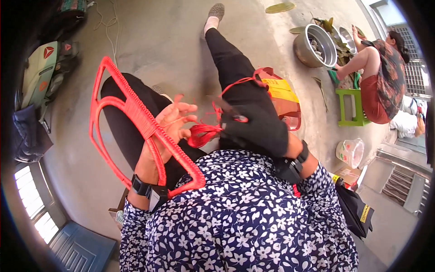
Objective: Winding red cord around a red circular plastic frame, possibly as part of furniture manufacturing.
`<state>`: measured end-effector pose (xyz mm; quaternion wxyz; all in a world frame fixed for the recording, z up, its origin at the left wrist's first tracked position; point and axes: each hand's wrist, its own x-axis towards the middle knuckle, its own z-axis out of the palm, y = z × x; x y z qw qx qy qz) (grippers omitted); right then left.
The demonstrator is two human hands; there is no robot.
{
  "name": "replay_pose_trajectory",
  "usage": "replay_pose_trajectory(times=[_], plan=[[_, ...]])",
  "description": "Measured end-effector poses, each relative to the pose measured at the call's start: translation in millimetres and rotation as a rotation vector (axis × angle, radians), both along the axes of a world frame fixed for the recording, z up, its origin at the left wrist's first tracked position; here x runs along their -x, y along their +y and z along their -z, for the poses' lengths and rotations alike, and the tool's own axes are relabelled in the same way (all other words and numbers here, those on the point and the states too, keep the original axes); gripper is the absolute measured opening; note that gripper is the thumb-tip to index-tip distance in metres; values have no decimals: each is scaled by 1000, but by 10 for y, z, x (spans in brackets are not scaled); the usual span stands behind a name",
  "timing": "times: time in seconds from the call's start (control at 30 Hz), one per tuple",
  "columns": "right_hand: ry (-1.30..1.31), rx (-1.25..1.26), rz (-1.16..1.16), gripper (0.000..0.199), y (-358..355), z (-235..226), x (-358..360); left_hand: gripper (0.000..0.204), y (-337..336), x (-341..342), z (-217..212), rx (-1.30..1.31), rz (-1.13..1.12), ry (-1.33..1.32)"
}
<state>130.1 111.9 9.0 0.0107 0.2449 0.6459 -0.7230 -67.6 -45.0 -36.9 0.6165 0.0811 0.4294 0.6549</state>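
A red cord-wrapped frame [140, 113], angular outside with a curved inner bar, hangs around my left forearm. My left hand [173, 121] reaches through it, fingers spread and slightly bent, with a thin strand across them. From the thumb tip, a loose bundle of red cord [202, 135] stretches to my black-gloved right hand [256, 127], whose fingers are closed on its end. A small red-and-metal piece [240, 119] shows at that glove, and a dark, blurred blade-like shape sticks out above; I cannot make out the tool. Another strand runs over my thigh.
Beside my leg stands a red bag [283, 93] with a yellow panel. Farther right, a person [385, 77] sits on a green stool [351, 109] near a metal pot [308, 50] and leaves. A white bucket [350, 153] and a black bag [358, 211] are nearer.
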Motion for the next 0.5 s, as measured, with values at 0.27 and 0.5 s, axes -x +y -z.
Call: replay_pose_trajectory(times=[0.27, 0.5], plan=[[435, -153, 557, 25, 90, -738, -792, 32, -53, 132, 138, 16, -18, -138], [-16, -286, 798, 14, 493, -662, -1048, 22, -61, 123, 120, 67, -2, -122]])
